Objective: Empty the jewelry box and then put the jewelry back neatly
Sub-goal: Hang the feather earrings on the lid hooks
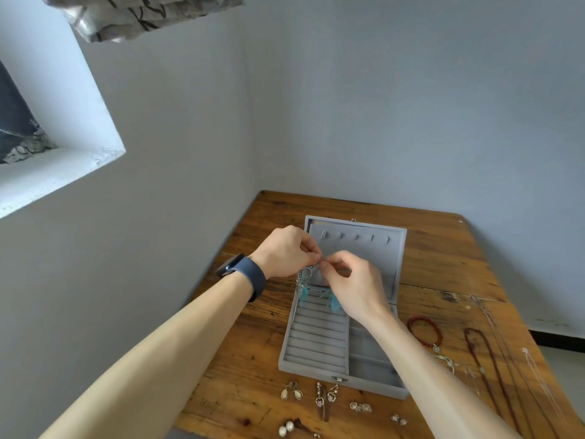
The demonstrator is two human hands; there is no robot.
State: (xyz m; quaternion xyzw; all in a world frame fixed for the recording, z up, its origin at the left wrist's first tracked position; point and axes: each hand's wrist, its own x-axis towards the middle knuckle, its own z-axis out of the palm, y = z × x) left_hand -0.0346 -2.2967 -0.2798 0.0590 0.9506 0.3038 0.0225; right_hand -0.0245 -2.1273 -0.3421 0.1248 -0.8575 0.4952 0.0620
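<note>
The wooden table (443,248) stands in a corner of the room, and on it the grey jewelry box (316,340) lies open, with its lid (357,255) folded back flat toward the wall. The slots and compartments that can be seen hold nothing. Above the hinge line both hands meet. The left hand (285,251) and the right hand (351,283) have their fingers curled narrow, and each pinches the top of the turquoise feather earrings (304,280), which hang down over the far end of the ring rows. It seems that the person is separating the two, or working on a hook, but this is too small to tell. To the right of the box lie a dark bead necklace (484,359) and thin chains, then a red bead bracelet (424,331) just beside the right forearm. Near the front edge lie heart earrings (319,399), pearl earrings (291,392) and smaller studs. If the hooks are caught in each other, a hard pull could bend them. A weak pinch could let one earring drop into the box. The forearms could also sweep the small pieces off the near edge.
</note>
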